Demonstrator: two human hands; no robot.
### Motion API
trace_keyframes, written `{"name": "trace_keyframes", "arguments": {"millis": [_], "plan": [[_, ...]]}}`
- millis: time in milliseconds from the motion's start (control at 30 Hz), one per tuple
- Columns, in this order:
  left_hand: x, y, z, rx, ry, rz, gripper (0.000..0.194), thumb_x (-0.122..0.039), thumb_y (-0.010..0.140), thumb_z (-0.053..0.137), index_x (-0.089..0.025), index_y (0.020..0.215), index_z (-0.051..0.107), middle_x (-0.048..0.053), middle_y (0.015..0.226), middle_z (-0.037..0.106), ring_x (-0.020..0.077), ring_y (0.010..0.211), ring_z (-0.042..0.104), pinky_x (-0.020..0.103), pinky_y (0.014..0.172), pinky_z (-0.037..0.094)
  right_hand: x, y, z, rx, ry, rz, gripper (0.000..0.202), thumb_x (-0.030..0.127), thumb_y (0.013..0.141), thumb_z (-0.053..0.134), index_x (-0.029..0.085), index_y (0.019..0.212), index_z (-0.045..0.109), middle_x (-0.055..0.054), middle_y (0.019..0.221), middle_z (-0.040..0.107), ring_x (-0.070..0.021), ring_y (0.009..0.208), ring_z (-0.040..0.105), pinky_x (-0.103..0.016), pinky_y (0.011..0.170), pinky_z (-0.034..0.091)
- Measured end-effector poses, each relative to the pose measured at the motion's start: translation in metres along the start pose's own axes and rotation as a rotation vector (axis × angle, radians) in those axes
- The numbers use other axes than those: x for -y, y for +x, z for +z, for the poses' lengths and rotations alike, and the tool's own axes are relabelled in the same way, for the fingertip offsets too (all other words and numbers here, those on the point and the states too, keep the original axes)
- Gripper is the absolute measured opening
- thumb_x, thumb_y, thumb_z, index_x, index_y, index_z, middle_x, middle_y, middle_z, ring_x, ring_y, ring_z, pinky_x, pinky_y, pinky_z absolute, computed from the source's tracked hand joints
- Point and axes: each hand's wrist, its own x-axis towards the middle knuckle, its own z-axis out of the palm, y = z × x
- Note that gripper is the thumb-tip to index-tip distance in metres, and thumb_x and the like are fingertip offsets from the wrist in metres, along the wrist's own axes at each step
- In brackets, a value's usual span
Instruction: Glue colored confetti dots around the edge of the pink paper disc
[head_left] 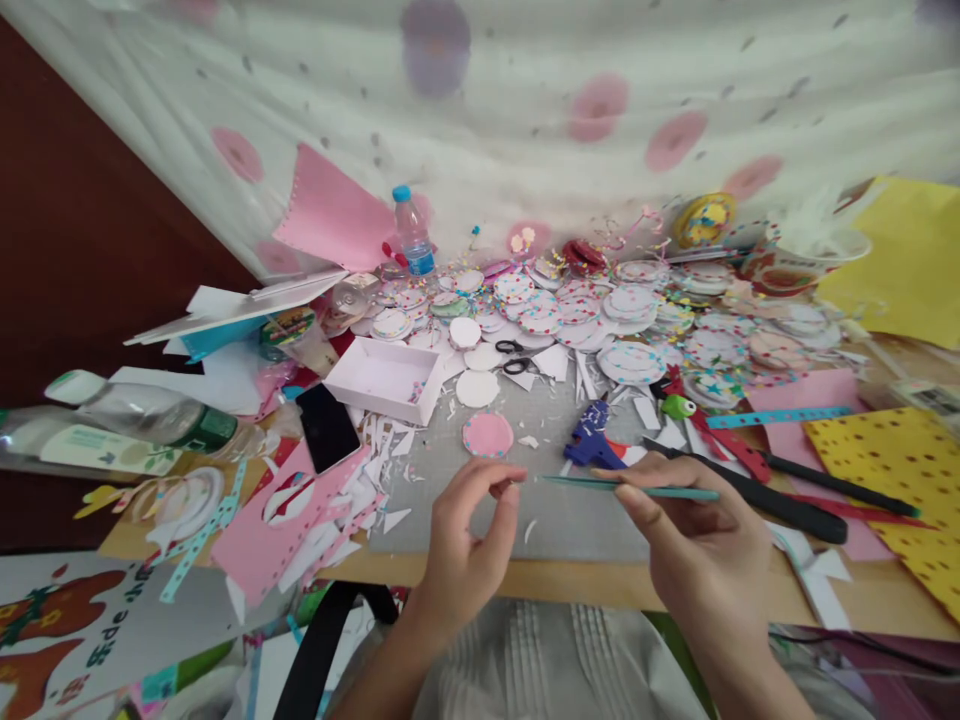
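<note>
Teal tweezers (630,488) lie between the thumb and fingers of my right hand (701,545), their tip pointing left. My left hand (472,535) is raised just left of that tip, thumb and forefinger pinched together. Whatever is between those fingertips is too small to make out. Just beyond my left hand, a pink paper disc (487,435) with small coloured dots along its edge lies on the grey cutting mat (450,510). A blue glue gun (592,435) rests on the mat beyond the tweezers.
A white open box (386,380) and a black phone (328,428) sit to the left. Black scissors (514,358) lie near stacked, dotted paper discs (540,310). Clear bottles (150,410) lie far left, with paper scraps (375,470) strewn about. Yellow dotted paper (892,480) is at right.
</note>
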Motion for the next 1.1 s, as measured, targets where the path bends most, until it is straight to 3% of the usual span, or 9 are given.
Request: {"name": "trace_keyframes", "arguments": {"millis": [200, 433, 700, 900, 1100], "plan": [[-0.002, 0.001, 0.011, 0.03, -0.031, -0.021, 0.015, -0.015, 0.089, 0.053, -0.018, 0.098, 0.065, 0.005, 0.089, 0.066, 0.0154, 0.082, 0.062, 0.028, 0.078, 0.049, -0.009, -0.001, 0.0, 0.051, -0.014, -0.025, 0.004, 0.023, 0.077, 0.071, 0.024, 0.078, 0.068, -0.004, 0.071, 0.07, -0.0203, 0.071, 0.065, -0.032, 0.06, 0.052], [0.006, 0.009, 0.016, 0.022, -0.136, -0.2, 0.014, -0.021, 0.091, 0.054, -0.017, 0.09, 0.067, 0.005, 0.083, 0.068, 0.0145, 0.075, 0.064, 0.025, 0.072, 0.052, -0.018, 0.003, -0.001, 0.051, 0.023, 0.017, 0.006, 0.021, 0.078, 0.07, 0.025, 0.081, 0.068, -0.003, 0.076, 0.07, -0.0208, 0.076, 0.065, -0.033, 0.066, 0.053], [0.01, 0.019, 0.012, 0.059, -0.164, -0.303, 0.019, -0.026, 0.09, 0.056, -0.018, 0.084, 0.071, 0.004, 0.079, 0.072, 0.0135, 0.068, 0.064, 0.023, 0.067, 0.052, -0.021, 0.014, 0.001, 0.081, -0.021, -0.02, 0.008, 0.02, 0.078, 0.071, 0.027, 0.082, 0.069, -0.001, 0.073, 0.069, -0.0198, 0.072, 0.064, -0.032, 0.064, 0.051], [0.022, 0.023, 0.005, 0.109, -0.137, -0.34, 0.023, -0.031, 0.091, 0.056, -0.018, 0.085, 0.073, 0.006, 0.081, 0.072, 0.0157, 0.069, 0.065, 0.025, 0.066, 0.054, -0.022, 0.016, 0.009, 0.091, -0.1, 0.072, 0.007, 0.025, 0.079, 0.069, 0.031, 0.08, 0.066, -0.005, 0.074, 0.068, -0.0251, 0.072, 0.063, -0.038, 0.061, 0.05], [0.024, 0.025, 0.004, 0.082, -0.242, -0.408, 0.021, -0.033, 0.089, 0.058, -0.018, 0.089, 0.073, 0.007, 0.084, 0.073, 0.016, 0.069, 0.066, 0.027, 0.067, 0.054, -0.024, 0.021, 0.016, 0.083, -0.111, -0.023, 0.012, 0.02, 0.08, 0.066, 0.031, 0.081, 0.064, -0.003, 0.073, 0.069, -0.0263, 0.071, 0.065, -0.042, 0.063, 0.048]]}}
